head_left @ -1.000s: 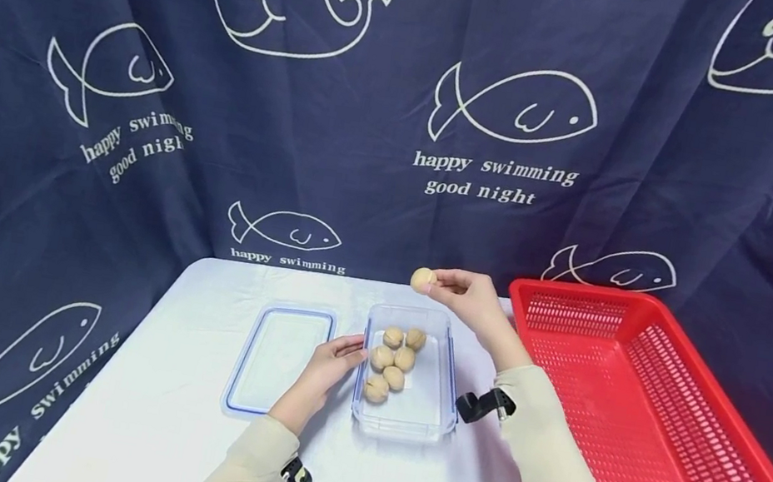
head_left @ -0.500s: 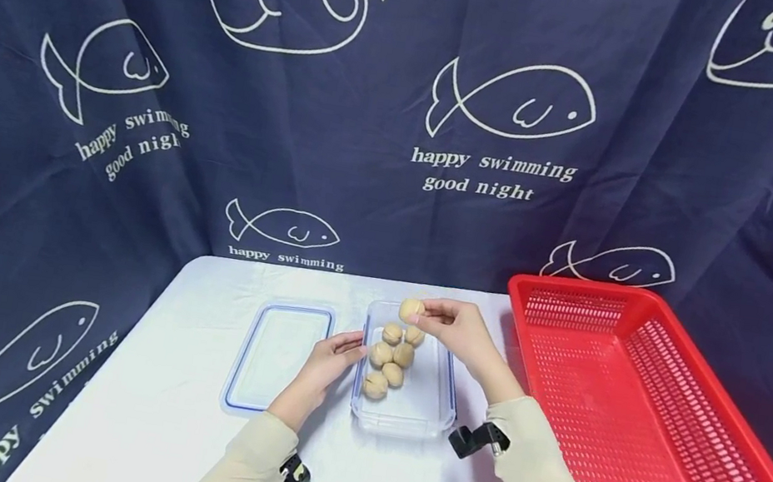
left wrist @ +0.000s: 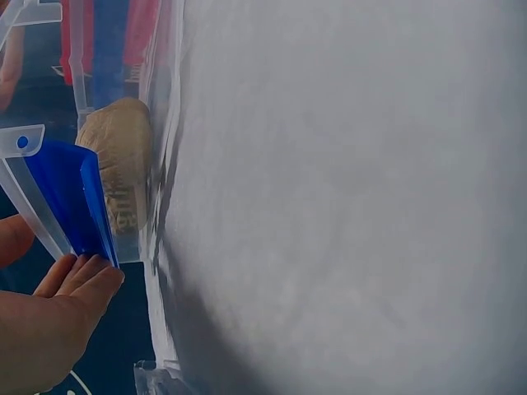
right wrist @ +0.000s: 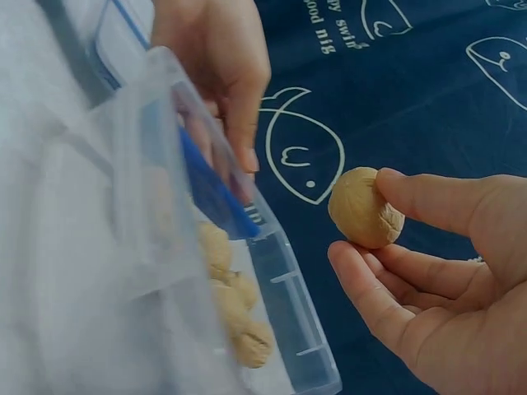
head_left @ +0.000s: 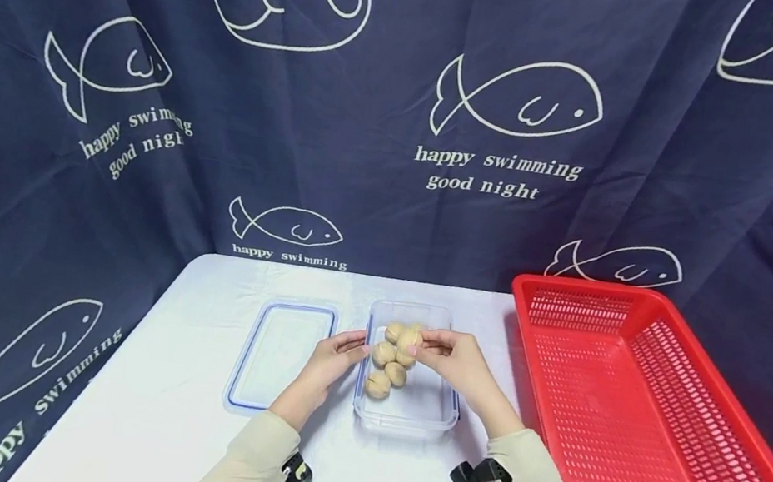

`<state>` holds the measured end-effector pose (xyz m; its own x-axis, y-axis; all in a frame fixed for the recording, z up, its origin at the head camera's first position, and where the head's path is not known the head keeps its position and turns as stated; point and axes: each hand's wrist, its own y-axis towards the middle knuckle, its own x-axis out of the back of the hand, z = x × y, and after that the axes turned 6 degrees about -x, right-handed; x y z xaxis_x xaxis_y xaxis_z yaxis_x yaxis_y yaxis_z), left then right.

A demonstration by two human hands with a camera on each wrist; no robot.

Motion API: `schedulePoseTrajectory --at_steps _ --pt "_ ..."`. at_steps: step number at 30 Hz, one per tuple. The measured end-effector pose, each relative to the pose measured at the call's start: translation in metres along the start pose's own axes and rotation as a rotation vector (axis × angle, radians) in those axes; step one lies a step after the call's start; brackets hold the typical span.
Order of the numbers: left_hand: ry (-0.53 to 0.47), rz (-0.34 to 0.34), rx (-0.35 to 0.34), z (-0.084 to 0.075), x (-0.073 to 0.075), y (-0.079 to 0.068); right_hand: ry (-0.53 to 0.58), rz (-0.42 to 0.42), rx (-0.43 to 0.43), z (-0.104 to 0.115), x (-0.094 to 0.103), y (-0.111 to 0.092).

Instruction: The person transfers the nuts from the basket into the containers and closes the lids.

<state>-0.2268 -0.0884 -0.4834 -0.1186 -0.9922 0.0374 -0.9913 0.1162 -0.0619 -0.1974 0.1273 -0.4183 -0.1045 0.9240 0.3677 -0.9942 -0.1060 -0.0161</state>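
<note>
My right hand (head_left: 461, 364) pinches a walnut (right wrist: 366, 208) between thumb and fingertips, above the clear plastic food container (head_left: 420, 422). In the head view that nut overlaps the ones lying in the container. Several walnuts (head_left: 378, 385) are grouped along its left side and toward the back. My left hand (head_left: 329, 363) holds the container's left wall, thumb at the rim and fingers by the blue clip (left wrist: 78, 193). Through the clear wall, the left wrist view shows one walnut (left wrist: 122, 156) close to the clip.
Left of the container lies its clear lid (head_left: 283, 355) with a blue seal, flat on the white-covered table (head_left: 161, 416). A large red plastic basket (head_left: 631, 423) stands on the right. Behind the table hangs a dark blue curtain (head_left: 341, 141) printed with fish.
My right hand has come down and toward me with the walnut, from above the container's back edge to over the nuts inside. My left hand stays at the wall.
</note>
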Motion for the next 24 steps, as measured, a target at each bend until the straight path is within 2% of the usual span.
schedulePoseTrajectory --at_steps 11,24 --pt "0.011 -0.007 0.002 0.000 0.000 0.001 0.004 0.031 -0.035 -0.016 -0.014 -0.014" --pt "0.024 0.036 0.008 0.000 0.001 0.001 -0.127 0.099 0.048 -0.034 -0.021 -0.015"
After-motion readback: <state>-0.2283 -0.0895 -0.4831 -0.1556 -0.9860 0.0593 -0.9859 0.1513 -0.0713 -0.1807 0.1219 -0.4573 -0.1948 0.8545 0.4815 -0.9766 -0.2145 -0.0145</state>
